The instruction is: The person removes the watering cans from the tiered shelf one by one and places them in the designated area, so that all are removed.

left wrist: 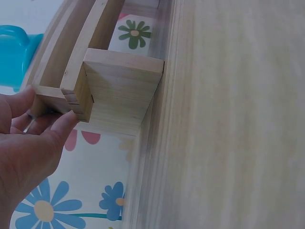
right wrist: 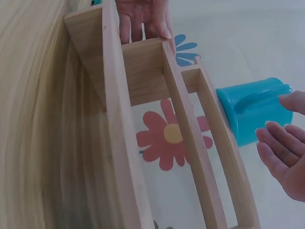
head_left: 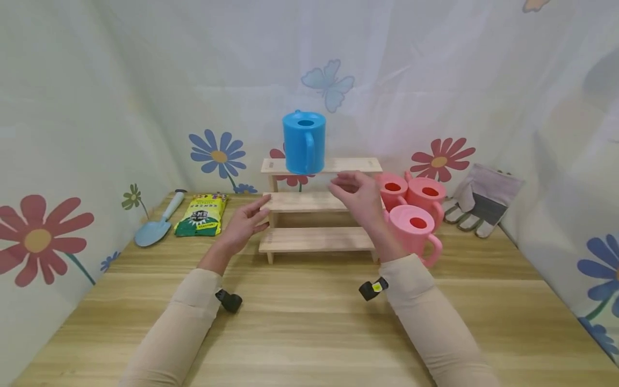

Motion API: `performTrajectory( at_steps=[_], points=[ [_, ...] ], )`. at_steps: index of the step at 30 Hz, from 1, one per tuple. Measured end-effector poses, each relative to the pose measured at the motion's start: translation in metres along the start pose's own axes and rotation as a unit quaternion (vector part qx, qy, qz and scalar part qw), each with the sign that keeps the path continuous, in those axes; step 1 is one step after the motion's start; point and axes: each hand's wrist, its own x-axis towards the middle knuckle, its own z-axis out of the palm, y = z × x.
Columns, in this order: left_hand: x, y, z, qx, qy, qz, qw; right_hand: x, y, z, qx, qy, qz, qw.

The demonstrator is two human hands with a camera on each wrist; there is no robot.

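A blue toy watering can (head_left: 297,145) stands upright on the top tier of a three-tier wooden shelf (head_left: 316,239), its handle facing me. My left hand (head_left: 244,223) is at the shelf's left end. In the left wrist view its thumb and fingers (left wrist: 61,128) hold the end of a tier from two sides. To the right of the can and lower, my right hand (head_left: 360,196) is held in the air with relaxed, parted fingers and nothing between them. In the head view a gap separates it from the can.
Several pink watering cans (head_left: 403,220) stand close together right of the shelf, beside my right forearm. Gardening gloves (head_left: 483,199) lie farther right. On the left are a yellow-green packet (head_left: 200,215) and a light-blue trowel (head_left: 153,232). A floral curtain (head_left: 232,70) hangs behind.
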Motion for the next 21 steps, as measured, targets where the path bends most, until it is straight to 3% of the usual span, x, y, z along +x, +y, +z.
performTrajectory(
  at_steps=[8, 21],
  points=[
    [0.001, -0.004, 0.000, -0.003, -0.001, 0.001, 1.0000, 0.026, -0.016, 0.024, 0.008, 0.054, -0.011, 0.9984],
    [0.001, -0.002, 0.000, 0.002, 0.006, -0.001, 1.0000, 0.064, -0.042, 0.053, 0.011, 0.086, -0.021, 0.9960]
  ],
)
